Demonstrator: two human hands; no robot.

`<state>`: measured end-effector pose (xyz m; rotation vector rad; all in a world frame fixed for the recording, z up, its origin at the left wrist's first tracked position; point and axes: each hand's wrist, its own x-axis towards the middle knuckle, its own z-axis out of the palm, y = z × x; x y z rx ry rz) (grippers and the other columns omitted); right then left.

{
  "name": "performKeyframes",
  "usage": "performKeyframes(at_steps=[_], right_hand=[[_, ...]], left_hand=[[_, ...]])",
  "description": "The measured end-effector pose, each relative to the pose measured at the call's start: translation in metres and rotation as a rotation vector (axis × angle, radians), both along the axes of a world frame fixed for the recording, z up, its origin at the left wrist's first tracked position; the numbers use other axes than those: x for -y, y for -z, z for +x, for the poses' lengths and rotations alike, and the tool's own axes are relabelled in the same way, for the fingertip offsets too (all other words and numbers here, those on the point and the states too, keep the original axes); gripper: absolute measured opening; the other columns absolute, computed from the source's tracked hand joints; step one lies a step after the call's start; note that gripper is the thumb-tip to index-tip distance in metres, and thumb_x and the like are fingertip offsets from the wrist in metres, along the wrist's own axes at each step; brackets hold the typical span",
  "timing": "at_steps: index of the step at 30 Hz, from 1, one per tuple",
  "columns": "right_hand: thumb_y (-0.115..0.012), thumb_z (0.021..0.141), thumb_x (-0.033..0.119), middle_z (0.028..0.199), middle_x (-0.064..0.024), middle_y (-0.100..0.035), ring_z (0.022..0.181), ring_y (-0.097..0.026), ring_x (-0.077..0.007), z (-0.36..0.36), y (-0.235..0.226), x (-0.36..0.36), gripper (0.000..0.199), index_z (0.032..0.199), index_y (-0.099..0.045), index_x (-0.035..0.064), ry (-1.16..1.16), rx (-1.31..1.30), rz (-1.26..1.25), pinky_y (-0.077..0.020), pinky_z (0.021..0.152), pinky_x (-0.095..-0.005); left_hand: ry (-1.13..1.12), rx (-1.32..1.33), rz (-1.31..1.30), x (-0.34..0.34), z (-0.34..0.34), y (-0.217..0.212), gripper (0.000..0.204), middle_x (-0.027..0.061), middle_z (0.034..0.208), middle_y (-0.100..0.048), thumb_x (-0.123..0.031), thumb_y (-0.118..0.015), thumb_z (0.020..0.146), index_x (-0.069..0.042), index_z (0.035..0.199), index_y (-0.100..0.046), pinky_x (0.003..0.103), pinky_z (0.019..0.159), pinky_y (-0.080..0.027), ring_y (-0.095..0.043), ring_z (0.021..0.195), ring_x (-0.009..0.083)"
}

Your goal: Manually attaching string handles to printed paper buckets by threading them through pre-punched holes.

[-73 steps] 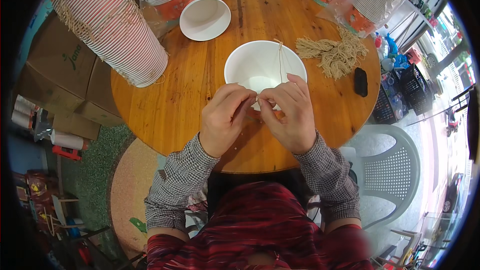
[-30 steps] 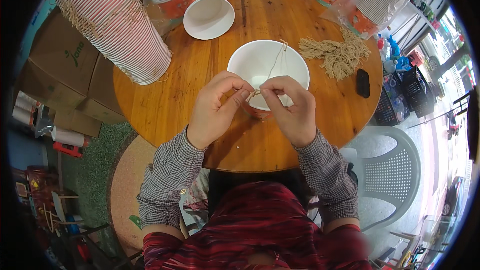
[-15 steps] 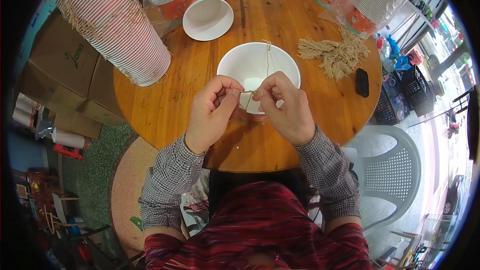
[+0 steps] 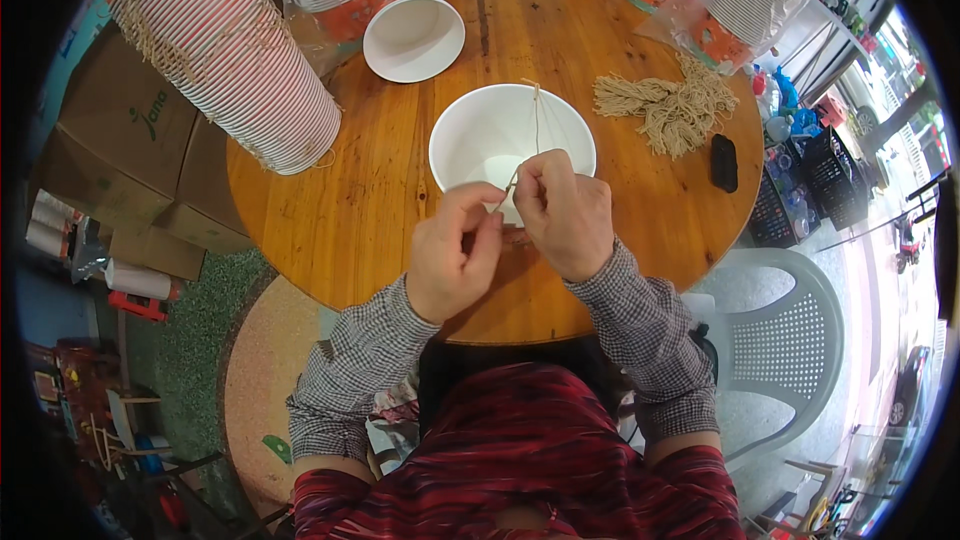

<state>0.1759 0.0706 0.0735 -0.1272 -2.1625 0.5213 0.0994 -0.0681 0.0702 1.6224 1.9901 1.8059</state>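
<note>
In the middle of the table a white paper bucket [image 4: 462,130] stands with its mouth up. A thin tan string [image 4: 537,120] runs over its far rim and down across the inside toward my hands. My right hand [image 4: 567,212], at the near right rim, pinches the string between thumb and fingers. Just to its left and a little nearer to me, my left hand [image 4: 458,248] pinches a short end of the same string. The knot or crossing between the fingertips is too small to make out.
A bundle of tan strings [image 4: 672,105] lies at the right, beside a black oblong object [image 4: 724,164]. A tall stack of paper buckets [image 4: 240,60] leans at the left. Another white bucket [image 4: 414,38] lies tipped behind. Bagged bucket stacks [image 4: 745,5] line the far edge.
My left hand has come down and slightly right, turning the stretch of string from level to slanted. My right hand has shifted slightly left and tightened its pinch. The bucket has slid slightly left.
</note>
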Motion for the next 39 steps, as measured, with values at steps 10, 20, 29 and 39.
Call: performKeyframes(at_steps=[10,20,29,39], right_hand=[[-0.064,0.082,0.006,0.067,-0.0073,-0.058,0.059,-0.061,-0.0250,-0.001,-0.014,-0.016,0.018,0.090,-0.049,0.0047,-0.097,-0.076,0.066,-0.0492,0.054,-0.0347],[-0.057,0.081,-0.003,0.076,-0.0092,-0.059,0.061,-0.058,-0.0208,0.013,-0.042,-0.012,0.019,0.099,-0.053,0.0029,-0.422,0.136,-0.329,-0.0484,0.058,-0.0291],[-0.059,0.073,-0.001,0.076,-0.0070,-0.060,0.067,-0.061,-0.0247,0.010,-0.043,-0.009,0.028,0.100,-0.057,0.0059,-0.394,0.041,0.038,-0.0512,0.060,-0.0342],[-0.064,0.064,-0.002,0.074,-0.0064,-0.057,0.067,-0.059,-0.0237,0.029,-0.045,-0.024,0.035,0.098,-0.060,0.0066,-0.284,-0.049,0.202,-0.0489,0.055,-0.0353]], left_hand=[[0.118,0.529,-0.159,0.005,-0.011,-0.025,0.030,-0.0020,0.061,-0.057,-0.010,-0.061,0.093,0.001,0.120,-0.058,0.019,0.048,-0.034,-0.045,0.052,0.0010],[0.026,0.101,-0.085,-0.005,-0.021,-0.029,0.009,0.0013,0.077,-0.058,0.000,-0.062,0.082,0.000,0.090,-0.066,0.020,0.048,-0.037,-0.050,0.057,0.0026],[-0.014,-0.087,-0.093,-0.012,-0.022,-0.036,0.009,0.0066,0.081,-0.053,0.002,-0.061,0.070,0.000,0.078,-0.058,0.030,0.066,-0.042,-0.051,0.077,0.0213],[0.099,0.093,-0.129,-0.014,-0.025,-0.022,0.005,0.0076,0.082,-0.052,0.001,-0.060,0.069,-0.001,0.073,-0.057,0.031,0.076,-0.041,-0.052,0.083,0.0213]])
